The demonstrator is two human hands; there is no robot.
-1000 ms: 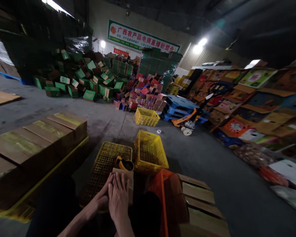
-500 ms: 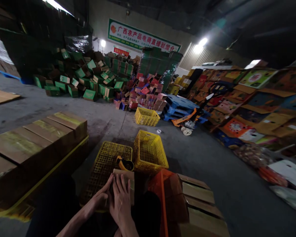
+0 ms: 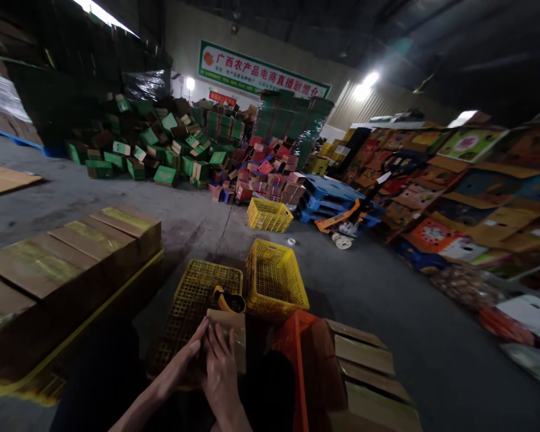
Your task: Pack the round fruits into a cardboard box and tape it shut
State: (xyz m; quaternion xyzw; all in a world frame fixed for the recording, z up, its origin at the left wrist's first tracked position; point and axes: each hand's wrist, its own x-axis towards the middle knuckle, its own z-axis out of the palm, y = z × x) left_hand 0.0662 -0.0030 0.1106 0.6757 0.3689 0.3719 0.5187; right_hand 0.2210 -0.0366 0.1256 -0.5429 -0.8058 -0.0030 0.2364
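Note:
A small brown cardboard box (image 3: 238, 339) with clear tape over it stands upright close to my knees, beside a yellow plastic crate (image 3: 184, 306) with a grid surface. My right hand (image 3: 220, 363) lies on the box with its fingers stretched out. At the box's left edge my left hand (image 3: 186, 357) rests with straight fingers, its tips near those of the right hand. Some of its fingers are hidden. Just beyond the box, a yellow-and-black tape dispenser (image 3: 228, 299) lies on the crate.
Taped cartons (image 3: 94, 240) fill a crate at left. An orange crate (image 3: 297, 360) with more cartons stands at right. Ahead are a yellow basket (image 3: 276, 282) and another yellow basket (image 3: 270, 215). Farther off are a pallet jack (image 3: 342, 225), blue pallets (image 3: 326, 191) and heaped green boxes (image 3: 164, 174).
My right hand's fingers have shifted slightly down on the box, and the left hand has shifted slightly right. The view has moved a little. The box stays in place.

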